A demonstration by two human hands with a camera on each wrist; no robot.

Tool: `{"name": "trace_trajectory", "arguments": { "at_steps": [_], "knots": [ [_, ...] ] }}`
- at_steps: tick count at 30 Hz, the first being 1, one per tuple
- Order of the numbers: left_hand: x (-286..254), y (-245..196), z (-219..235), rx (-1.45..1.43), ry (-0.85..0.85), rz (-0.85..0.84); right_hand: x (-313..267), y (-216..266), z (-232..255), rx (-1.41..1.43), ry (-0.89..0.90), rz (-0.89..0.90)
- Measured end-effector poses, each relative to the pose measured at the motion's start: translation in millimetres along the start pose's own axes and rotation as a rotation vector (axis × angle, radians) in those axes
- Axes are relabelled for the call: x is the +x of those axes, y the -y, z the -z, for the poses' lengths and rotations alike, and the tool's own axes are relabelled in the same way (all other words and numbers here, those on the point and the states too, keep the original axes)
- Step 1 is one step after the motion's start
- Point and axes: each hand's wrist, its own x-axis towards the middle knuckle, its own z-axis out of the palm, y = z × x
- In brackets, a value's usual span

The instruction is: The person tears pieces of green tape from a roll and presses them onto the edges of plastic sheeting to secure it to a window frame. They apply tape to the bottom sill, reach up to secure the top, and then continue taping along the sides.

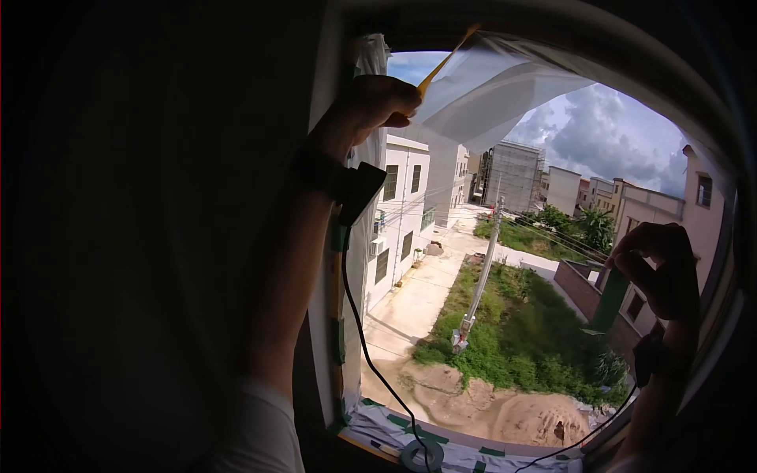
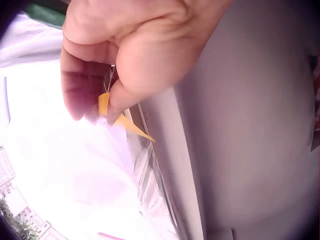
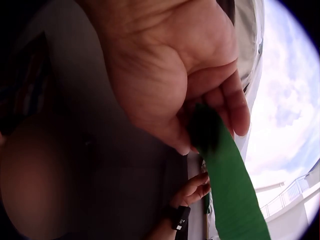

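The left hand (image 1: 377, 102) pinches a narrow, yellow tape strip (image 1: 441, 71) stretched to the window frame (image 2: 172, 150)'s top, where a translucent plastic sheet (image 1: 505, 91) hangs partly loose. The right hand (image 1: 658, 268)'s bent fingers pinch a wide, green tape strip (image 1: 607, 303), lower end free. Sill sheeting (image 1: 378, 426) is already taped; the shadowed right side seems unfinished.
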Motion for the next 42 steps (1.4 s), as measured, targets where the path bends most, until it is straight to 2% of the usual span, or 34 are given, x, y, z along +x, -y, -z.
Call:
{"name": "trace_trajectory", "arguments": {
  "at_steps": [2, 4, 6, 7, 8, 10, 12, 17, 20, 21, 23, 28, 30, 32, 34, 35, 36, 38, 42],
  "knots": [
    [6.2, -1.9, 6.4, 0.059, -0.037, -0.023, 11.7, -2.4, -5.2, 0.079, 0.039, 0.003],
    [6.7, -8.1, 8.9, 0.117, -0.073, -0.046, 20.9, -3.4, -11.9, -0.011, 0.046, 0.012],
    [8.3, -17.0, 10.7, 0.41, -0.219, -0.111, 29.8, 5.1, -21.0, -0.017, 0.039, 0.033],
    [16.0, -16.9, 18.5, 0.491, -0.208, -0.139, 37.3, 6.8, -21.0, -0.005, 0.114, 0.04],
    [19.4, -18.2, 21.0, 0.494, -0.204, -0.142, 41.1, 8.3, -23.1, -0.003, 0.108, 0.037],
    [21.5, -20.6, 19.7, 0.606, -0.298, -0.232, 44.3, 10.8, -31.7, 0.056, 0.091, 0.075],
    [22.0, -23.3, 19.6, 0.595, -0.286, -0.198, 44.9, 16.1, -36.7, -0.014, 0.086, 0.037],
    [24.8, -23.7, 23.5, 0.402, -0.298, -0.156, 53.9, 7.2, -47.9, -0.022, 0.13, 0.198],
    [36.3, -18.0, 30.8, 0.451, -0.351, -0.236, 64.9, 5.1, -55.5, -0.061, 0.101, 0.22],
    [40.2, -19.3, 34.5, 0.455, -0.346, -0.237, 69.4, 5.0, -58.6, -0.058, 0.097, 0.217],
    [48.6, -22.4, 43.5, 0.474, -0.29, -0.229, 81.0, 5.9, -66.1, -0.038, 0.015, 0.322],
    [60.3, -28.3, 53.8, 0.52, -0.263, -0.293, 104.1, 12.8, -84.2, 0.049, 0.02, 0.247],
    [61.7, -30.3, 54.1, 0.537, -0.275, -0.319, 119.1, 10.4, -97.0, -0.029, -0.147, 0.384],
    [55.5, -37.8, 51.0, 0.356, -0.196, -0.223, 131.8, 16.7, -106.0, -0.008, -0.229, 0.428],
    [42.5, -46.5, 43.4, 0.365, -0.19, -0.17, 143.5, 24.8, -114.2, -0.274, -0.325, 0.475],
    [38.3, -50.6, 40.6, 0.375, -0.191, -0.115, 147.2, 27.2, -121.7, -0.284, -0.352, 0.467],
    [40.7, -48.9, 41.9, 0.379, -0.188, -0.118, 151.8, 30.6, -126.4, -0.283, -0.358, 0.464],
    [43.0, -43.9, 46.8, 0.349, -0.179, -0.189, 161.8, 37.9, -134.0, -0.153, -0.249, 0.357],
    [60.3, -49.5, 60.9, 0.474, -0.07, -0.241, 173.9, 47.9, -138.2, -0.122, -0.201, 0.381]
  ]
}}
